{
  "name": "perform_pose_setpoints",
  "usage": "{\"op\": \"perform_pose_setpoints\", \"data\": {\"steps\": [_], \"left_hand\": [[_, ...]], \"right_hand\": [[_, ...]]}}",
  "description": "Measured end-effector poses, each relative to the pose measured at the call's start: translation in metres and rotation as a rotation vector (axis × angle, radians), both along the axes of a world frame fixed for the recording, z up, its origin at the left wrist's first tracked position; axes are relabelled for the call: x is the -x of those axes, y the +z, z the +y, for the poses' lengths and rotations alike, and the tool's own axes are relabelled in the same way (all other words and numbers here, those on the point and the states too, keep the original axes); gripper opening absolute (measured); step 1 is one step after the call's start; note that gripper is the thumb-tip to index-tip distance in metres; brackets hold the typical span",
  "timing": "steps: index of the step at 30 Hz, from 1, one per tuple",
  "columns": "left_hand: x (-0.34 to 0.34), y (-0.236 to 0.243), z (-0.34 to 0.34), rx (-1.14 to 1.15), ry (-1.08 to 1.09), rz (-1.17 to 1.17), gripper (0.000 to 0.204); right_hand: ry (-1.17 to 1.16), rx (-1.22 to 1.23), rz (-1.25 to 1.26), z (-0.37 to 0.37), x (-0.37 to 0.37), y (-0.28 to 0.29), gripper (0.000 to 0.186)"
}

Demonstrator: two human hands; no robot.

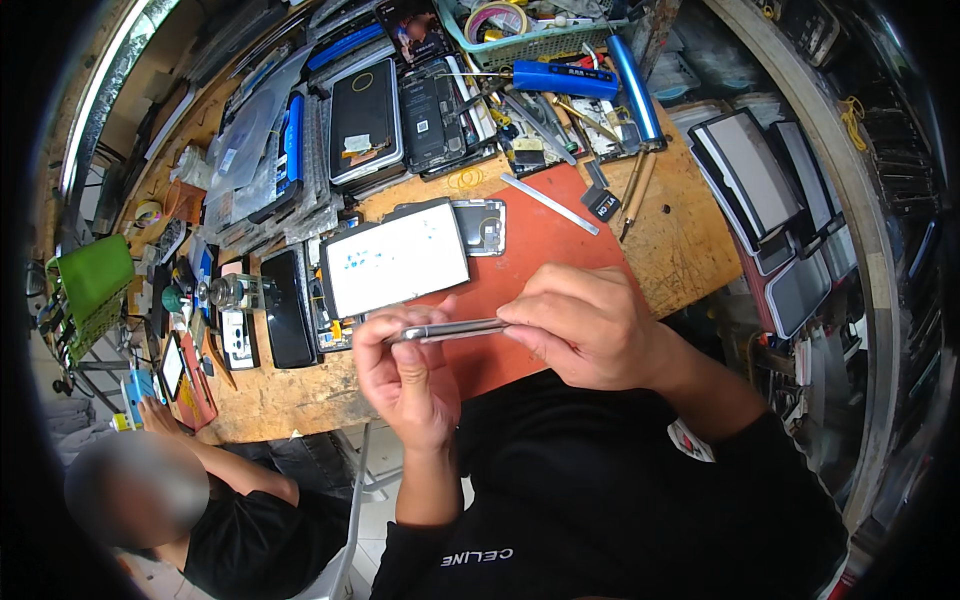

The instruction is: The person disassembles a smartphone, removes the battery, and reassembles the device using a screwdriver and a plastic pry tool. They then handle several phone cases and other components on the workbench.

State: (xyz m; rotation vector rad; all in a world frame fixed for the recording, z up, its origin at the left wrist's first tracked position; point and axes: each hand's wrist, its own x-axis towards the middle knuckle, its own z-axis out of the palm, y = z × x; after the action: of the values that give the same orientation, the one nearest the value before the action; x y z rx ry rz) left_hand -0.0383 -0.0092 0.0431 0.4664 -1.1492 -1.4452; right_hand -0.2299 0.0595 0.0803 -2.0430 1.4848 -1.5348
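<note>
A slim, phone-like device point(452, 329) is seen edge-on in both hands, just above the near part of the red mat point(535, 260) on the table point(705, 235). Its broad faces are turned out of sight, so screen and back cannot be told apart. The left hand point(408, 385) has a narrow grip on its left end, thumb on the near side, the other fingers partly hidden behind. The right hand point(590, 325) pinches the right end between thumb and fingers, and that end disappears inside the grip.

Beyond the hands, a white panel point(400, 262) covers part of a grey phone housing point(488, 228). The green basket point(540, 42) is cut off by the upper edge. At lower left, a co-worker's hand point(158, 415) is small and hard to make out; whether it holds anything, I cannot tell. Darkness swallows the corners.
</note>
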Motion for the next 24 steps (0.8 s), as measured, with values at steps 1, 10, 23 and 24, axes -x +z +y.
{"op": "perform_pose_setpoints", "data": {"steps": [1, 10, 23, 24], "left_hand": [[-0.002, -0.004, -0.001, -0.059, -0.041, -0.029, 0.014], [-0.023, -0.022, -0.003, 0.101, 0.061, -0.699, 0.013], [-0.014, -0.017, 0.0, 0.174, 0.088, -0.723, 0.003], [-0.014, -0.016, 0.0, 0.162, 0.087, -0.718, 0.003]], "right_hand": [[-0.01, -0.017, 0.046, 0.003, 0.005, 0.001, 0.018], [0.01, -0.297, 0.256, 0.006, 0.013, 0.0, 0.015], [0.057, -0.287, 0.288, 0.004, 0.008, 0.0, 0.018], [0.065, -0.276, 0.296, 0.004, 0.008, 0.0, 0.018]]}}
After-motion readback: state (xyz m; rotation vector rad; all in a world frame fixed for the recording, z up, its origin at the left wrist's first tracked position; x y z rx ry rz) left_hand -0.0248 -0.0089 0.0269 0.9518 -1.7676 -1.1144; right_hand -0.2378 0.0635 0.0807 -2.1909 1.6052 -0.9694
